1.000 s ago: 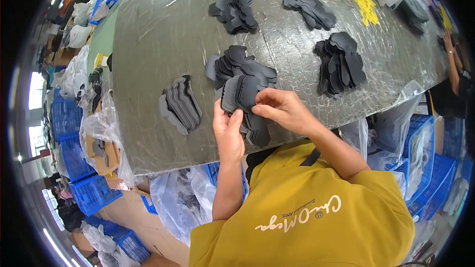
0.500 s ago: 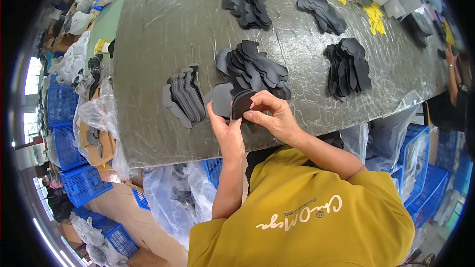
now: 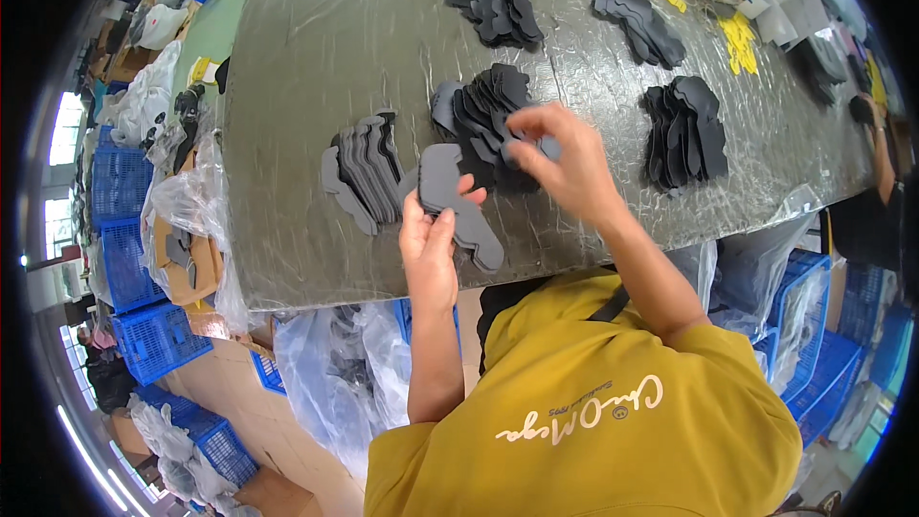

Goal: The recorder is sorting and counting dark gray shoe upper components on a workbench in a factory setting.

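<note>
My left hand (image 3: 433, 241) grips a few flat, curved cut-out pieces (image 3: 441, 177) of dark grey sheet, stacked and fanned, with the thumb on top. Over the middle pile (image 3: 483, 110) of similar black pieces, my right hand (image 3: 567, 155) is slightly blurred. Its thumb and forefinger pinch a grey cut-out piece (image 3: 549, 146), mostly hidden by the hand. Left of my left hand lies a row of overlapping grey pieces (image 3: 364, 172).
More black piles lie at the table's far middle (image 3: 503, 8), far right (image 3: 639, 27) and right (image 3: 684, 134). Yellow pieces (image 3: 738, 42) sit near the far right. Blue crates (image 3: 161, 349) and plastic bags surround the table (image 3: 287, 86). Another person's arm (image 3: 883, 153) shows at right.
My right hand has left the pieces in my left hand and moved up and right to the middle pile. The held grey pieces have turned, showing their full curved shape.
</note>
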A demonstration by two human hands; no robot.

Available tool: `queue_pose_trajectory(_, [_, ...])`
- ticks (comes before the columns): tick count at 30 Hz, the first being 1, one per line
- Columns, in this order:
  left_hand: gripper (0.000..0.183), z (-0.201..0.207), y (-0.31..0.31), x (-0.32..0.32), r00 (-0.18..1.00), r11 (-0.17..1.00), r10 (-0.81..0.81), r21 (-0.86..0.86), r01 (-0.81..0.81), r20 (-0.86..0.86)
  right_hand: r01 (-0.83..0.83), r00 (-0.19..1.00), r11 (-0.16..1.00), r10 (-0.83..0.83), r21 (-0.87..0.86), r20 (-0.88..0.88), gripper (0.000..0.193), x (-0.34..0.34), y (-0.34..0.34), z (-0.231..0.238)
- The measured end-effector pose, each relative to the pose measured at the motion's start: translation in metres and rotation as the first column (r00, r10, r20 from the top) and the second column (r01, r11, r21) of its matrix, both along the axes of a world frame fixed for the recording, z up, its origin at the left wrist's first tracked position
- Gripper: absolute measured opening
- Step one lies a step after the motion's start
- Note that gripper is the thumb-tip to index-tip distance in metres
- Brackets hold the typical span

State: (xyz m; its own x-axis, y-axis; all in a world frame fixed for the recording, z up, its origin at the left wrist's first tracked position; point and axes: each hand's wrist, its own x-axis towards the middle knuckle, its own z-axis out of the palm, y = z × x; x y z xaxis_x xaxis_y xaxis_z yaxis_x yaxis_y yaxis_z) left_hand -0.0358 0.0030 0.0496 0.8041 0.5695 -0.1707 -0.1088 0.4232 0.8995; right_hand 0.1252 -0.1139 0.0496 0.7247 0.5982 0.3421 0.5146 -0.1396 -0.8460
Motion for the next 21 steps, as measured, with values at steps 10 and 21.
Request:
queue_pose_trajectory(10, [0.024, -0.005, -0.021, 0.021, 0.988, 0.813, 0.062, 0.582, 0.030, -0.138, -0.073, 0.914, 0.990, 0.116, 0.124, -0.388, 0.021, -0.032, 0.001, -0.003])
queue_pose_trajectory(21, [0.021, 0.003, -0.029, 0.025, 0.955, 0.653, 0.158, 0.752, 0.091, -0.253, -0.043, 0.917, 0.999, 0.044, 0.011, -0.397, 0.016, -0.030, -0.002, 0.000])
